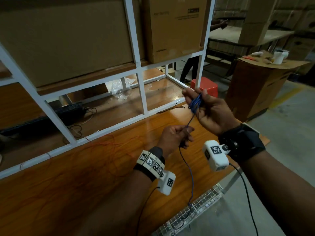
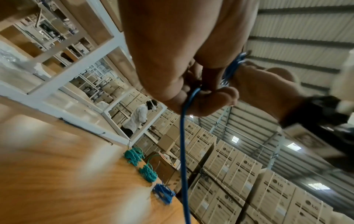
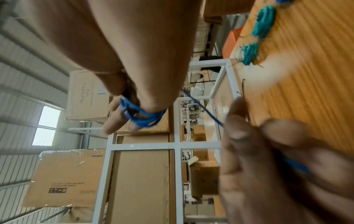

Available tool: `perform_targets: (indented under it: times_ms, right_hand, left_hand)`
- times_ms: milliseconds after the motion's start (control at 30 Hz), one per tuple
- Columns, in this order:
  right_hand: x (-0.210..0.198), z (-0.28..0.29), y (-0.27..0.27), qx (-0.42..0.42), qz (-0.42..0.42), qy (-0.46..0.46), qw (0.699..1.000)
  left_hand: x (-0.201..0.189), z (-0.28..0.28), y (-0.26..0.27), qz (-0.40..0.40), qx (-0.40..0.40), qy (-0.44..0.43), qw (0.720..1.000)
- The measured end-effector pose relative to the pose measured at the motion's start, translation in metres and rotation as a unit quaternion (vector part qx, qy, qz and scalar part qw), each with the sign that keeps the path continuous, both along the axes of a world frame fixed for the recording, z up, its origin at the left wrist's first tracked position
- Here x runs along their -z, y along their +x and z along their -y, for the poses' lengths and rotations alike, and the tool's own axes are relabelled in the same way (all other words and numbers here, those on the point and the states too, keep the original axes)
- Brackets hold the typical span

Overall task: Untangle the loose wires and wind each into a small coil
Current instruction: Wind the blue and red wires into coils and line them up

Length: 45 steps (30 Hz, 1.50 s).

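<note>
My right hand [image 1: 196, 97] is raised palm-up above the table's far right corner. A blue wire [image 1: 196, 104] is wound in several loops round its fingers, and the right wrist view shows the same blue loops [image 3: 142, 117]. Just below, my left hand [image 1: 186, 132] pinches the wire's free length. From there the wire's tail [image 1: 191, 181] hangs down past the table's front edge. The tail [image 2: 182, 136] runs out of my fist in the left wrist view. A loose red wire [image 1: 105, 147] sprawls on the wooden table [image 1: 68, 193].
Two finished teal coils [image 2: 134, 155] [image 2: 147, 172] and a blue coil [image 2: 162, 195] lie along the table's edge. A white frame rack [image 1: 142, 92] with cardboard boxes stands behind the table. A wire mesh tray [image 1: 196, 213] hangs at the front edge. A red stool [image 1: 206, 86] stands beyond.
</note>
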State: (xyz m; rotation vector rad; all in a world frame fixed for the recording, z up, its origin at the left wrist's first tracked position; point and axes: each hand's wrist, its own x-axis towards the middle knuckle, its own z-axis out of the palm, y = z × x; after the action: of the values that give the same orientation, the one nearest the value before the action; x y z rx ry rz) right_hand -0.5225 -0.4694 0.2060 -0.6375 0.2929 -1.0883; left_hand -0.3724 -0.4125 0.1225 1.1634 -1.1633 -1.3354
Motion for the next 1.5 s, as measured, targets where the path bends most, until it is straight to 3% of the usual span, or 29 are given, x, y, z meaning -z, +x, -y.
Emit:
perform_targets:
  times_ms: [67,100,133,200,267,433,533,600,667,800,867,1000,1100,1200,1367,1433,1500]
  right_hand:
    - [0.003,0.014,-0.003,0.074,-0.060,-0.025,0.995]
    - [0.007,0.021,-0.006,0.105,-0.141,-0.062,0.982]
    - [0.011,0.025,-0.009,0.139,-0.254,-0.119,0.950]
    - [0.019,0.026,-0.021,0.162,-0.485,-0.228,0.829]
    - [0.021,0.021,-0.031,0.111,-0.633,-0.285,0.711]
    - [0.041,0.018,-0.041,0.122,-0.768,-0.322,0.539]
    - [0.049,0.015,-0.048,0.007,-0.796,-0.343,0.499]
    - [0.052,0.007,-0.053,-0.048,-0.771,-0.382,0.508]
    - [0.051,-0.005,-0.050,-0.096,-0.736,-0.386,0.548]
    - [0.043,-0.023,-0.040,-0.218,-0.616,-0.258,0.712]
    - [0.039,-0.026,-0.038,-0.256,-0.534,-0.224,0.774]
    - [0.037,-0.025,-0.037,-0.326,-0.389,-0.255,0.823]
    - [0.031,-0.024,-0.034,-0.336,-0.228,-0.215,0.888]
    - [0.015,-0.016,-0.028,-0.290,-0.083,-0.181,0.936]
    - [-0.015,-0.005,-0.018,-0.061,-0.036,-0.100,0.992]
    - [-0.023,0.005,-0.020,0.048,-0.130,-0.107,0.984]
    - [-0.021,0.014,-0.027,0.117,-0.302,-0.163,0.932]
  left_hand:
    - [0.009,-0.009,-0.007,0.012,0.014,0.004,1.000]
    - [0.013,-0.012,-0.009,0.017,0.016,0.003,1.000]
    - [0.014,-0.014,-0.009,0.026,0.014,0.001,1.000]
    - [0.016,-0.015,-0.004,0.034,0.016,0.003,0.999]
    - [0.017,-0.010,0.007,0.061,0.027,0.006,0.998]
    - [0.018,-0.007,0.024,0.151,0.036,0.007,0.988]
    - [0.007,-0.004,0.025,0.246,0.005,-0.053,0.968]
    - [-0.004,0.005,0.031,0.304,-0.020,-0.116,0.945]
    - [-0.020,0.013,0.038,0.342,-0.015,-0.164,0.925]
    - [-0.044,0.029,0.047,0.349,0.014,-0.215,0.912]
    - [-0.052,0.036,0.050,0.320,0.016,-0.227,0.920]
    - [-0.057,0.041,0.049,0.202,0.039,-0.203,0.957]
    - [-0.050,0.037,0.039,0.085,0.047,-0.142,0.985]
    - [-0.035,0.023,0.022,-0.045,0.056,-0.065,0.995]
    - [-0.010,-0.005,-0.014,-0.116,0.088,0.003,0.989]
    - [-0.002,-0.015,-0.020,-0.071,0.084,0.007,0.994]
    - [0.007,-0.020,-0.018,-0.010,0.068,-0.001,0.998]
